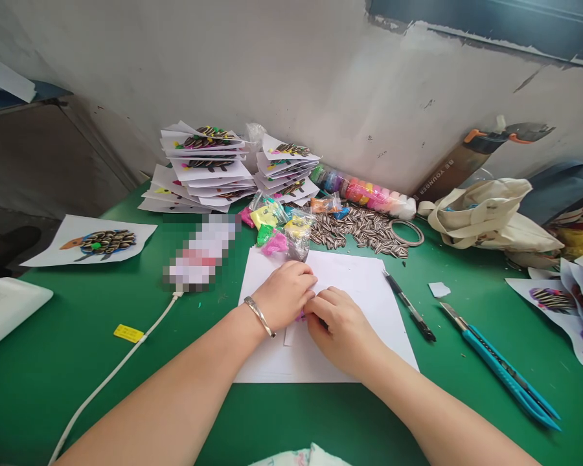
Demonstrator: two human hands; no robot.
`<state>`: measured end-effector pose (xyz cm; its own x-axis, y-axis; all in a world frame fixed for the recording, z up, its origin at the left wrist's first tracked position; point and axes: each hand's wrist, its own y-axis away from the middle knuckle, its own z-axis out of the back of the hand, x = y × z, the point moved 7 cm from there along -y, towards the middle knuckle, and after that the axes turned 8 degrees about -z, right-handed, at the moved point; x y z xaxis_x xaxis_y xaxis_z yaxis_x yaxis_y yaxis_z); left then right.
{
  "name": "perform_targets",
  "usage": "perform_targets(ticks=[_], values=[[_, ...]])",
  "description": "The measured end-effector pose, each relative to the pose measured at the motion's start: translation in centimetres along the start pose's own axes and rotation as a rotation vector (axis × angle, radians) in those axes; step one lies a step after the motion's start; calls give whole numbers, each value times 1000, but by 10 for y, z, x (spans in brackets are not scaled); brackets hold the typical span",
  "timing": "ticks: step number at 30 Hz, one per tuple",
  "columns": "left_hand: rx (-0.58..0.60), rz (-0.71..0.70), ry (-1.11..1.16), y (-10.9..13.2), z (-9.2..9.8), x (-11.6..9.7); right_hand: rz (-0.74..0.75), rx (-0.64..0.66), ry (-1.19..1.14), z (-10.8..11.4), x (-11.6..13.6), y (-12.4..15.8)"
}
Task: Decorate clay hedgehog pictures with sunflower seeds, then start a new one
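My left hand (289,294) rests on a stack of white paper (388,336), its fingers curled in and a silver bangle on the wrist. Touching it from the right is my right hand (342,330), with thumb and fingers drawn together. A small purple-pink piece (300,316), perhaps soft clay, peeks out between the hands by the right fingertips. Most of it is hidden, and so is whatever the left fingers press on. Under the hands lies a smaller slip of white paper (291,336). Bags of coloured clay (274,226) sit just beyond the sheets.
Sunflower seeds (359,230) lie in a pile behind the paper, beside a tape ring (408,233). A pen (411,307) and a blue utility knife (502,369) are on the right. Stacked seed pictures (208,168) stand at the back; a white cable (111,369) crosses the left.
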<state>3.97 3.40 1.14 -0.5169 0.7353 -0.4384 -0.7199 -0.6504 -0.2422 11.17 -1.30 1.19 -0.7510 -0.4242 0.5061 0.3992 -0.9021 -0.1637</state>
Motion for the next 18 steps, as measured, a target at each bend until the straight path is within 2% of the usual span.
perform_targets(ticks=[18], values=[[-2,8,8,1,-1,1,-4,14,-9,1,-2,0]])
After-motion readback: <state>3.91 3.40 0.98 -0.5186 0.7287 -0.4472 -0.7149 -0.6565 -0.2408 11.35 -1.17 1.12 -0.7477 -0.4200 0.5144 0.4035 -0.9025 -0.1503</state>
